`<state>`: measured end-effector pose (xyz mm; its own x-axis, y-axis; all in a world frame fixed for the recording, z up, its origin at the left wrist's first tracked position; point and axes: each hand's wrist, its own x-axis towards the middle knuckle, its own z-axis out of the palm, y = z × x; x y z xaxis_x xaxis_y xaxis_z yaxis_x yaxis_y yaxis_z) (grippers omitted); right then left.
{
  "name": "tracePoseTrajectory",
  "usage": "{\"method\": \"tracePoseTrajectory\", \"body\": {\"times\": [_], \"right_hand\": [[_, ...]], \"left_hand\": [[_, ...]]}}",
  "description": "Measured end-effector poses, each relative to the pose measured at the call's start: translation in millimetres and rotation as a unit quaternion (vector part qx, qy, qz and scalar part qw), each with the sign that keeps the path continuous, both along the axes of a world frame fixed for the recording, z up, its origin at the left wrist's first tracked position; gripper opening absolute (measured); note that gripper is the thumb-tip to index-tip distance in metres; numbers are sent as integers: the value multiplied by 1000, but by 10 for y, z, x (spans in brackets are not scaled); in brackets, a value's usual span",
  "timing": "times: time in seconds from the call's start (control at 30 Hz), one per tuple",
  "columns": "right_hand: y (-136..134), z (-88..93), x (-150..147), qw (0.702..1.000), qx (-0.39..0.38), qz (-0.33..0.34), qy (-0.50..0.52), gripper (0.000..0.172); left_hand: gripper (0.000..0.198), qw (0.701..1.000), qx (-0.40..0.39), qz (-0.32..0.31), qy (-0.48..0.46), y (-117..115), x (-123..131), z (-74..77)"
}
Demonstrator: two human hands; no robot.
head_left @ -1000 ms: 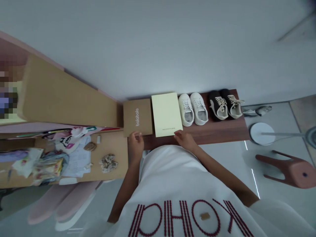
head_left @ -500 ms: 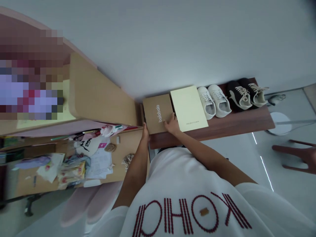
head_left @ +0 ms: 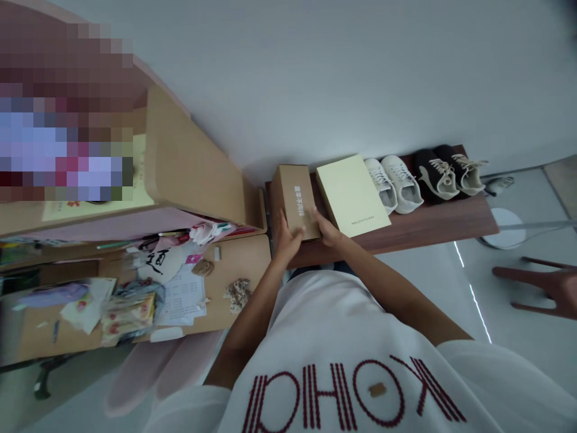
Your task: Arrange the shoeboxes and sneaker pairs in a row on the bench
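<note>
A brown cardboard shoe box (head_left: 295,198) stands on its side at the left end of a dark wooden bench (head_left: 433,225), white lettering facing up. My left hand (head_left: 285,236) presses against its near left side and my right hand (head_left: 325,227) grips its near right corner, so both hands clasp the box. A pale yellow box (head_left: 351,193) lies flat just right of it. Further right sit a pair of white sneakers (head_left: 393,183) and a pair of black sneakers (head_left: 448,170).
A wooden desk (head_left: 246,264) cluttered with papers and packets stands at the left, a tall cabinet above it. A pink chair (head_left: 148,373) sits below the desk. A reddish stool (head_left: 541,288) and a white lamp base (head_left: 502,225) stand on the floor at right.
The brown box, lying flat with its lid up before, has been tipped onto its side. My right hand left the yellow box and joined the left on the brown box.
</note>
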<state>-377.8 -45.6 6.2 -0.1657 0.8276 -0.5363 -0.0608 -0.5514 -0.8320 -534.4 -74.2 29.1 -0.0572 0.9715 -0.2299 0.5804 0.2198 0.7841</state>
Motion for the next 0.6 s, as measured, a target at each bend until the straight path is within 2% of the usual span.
{"method": "tracePoseTrajectory", "body": {"times": [0.07, 0.17, 0.23, 0.3, 0.37, 0.43, 0.5, 0.57, 0.6], "right_hand": [[-17, -9, -11, 999, -11, -26, -43, 58], [-37, -67, -3, 987, -40, -62, -141, 52], [-72, -85, 2, 988, -53, -56, -134, 51], [-118, -57, 33, 993, -30, -47, -109, 46], [-156, 13, 145, 989, 36, -51, -136, 41], [-171, 103, 384, 964, 113, -79, -226, 39], [-167, 181, 739, 914, 158, -117, -355, 41], [-157, 219, 1130, 858, 152, -129, -474, 45], [-156, 217, 1303, 840, 127, -126, -513, 48]], "left_hand": [[100, 997, 1, -27, 68, -91, 90, -16], [90, 985, -31, -90, 147, -156, 216, -111], [83, 972, -25, -148, 183, -137, 272, -199], [80, 958, 3, -209, 198, -75, 302, -280], [80, 945, 34, -257, 198, 23, 312, -341], [80, 936, 59, -291, 188, 143, 317, -383], [80, 931, 73, -313, 171, 256, 335, -414], [79, 932, 77, -318, 157, 327, 380, -437], [79, 935, 76, -309, 153, 339, 415, -444]]}}
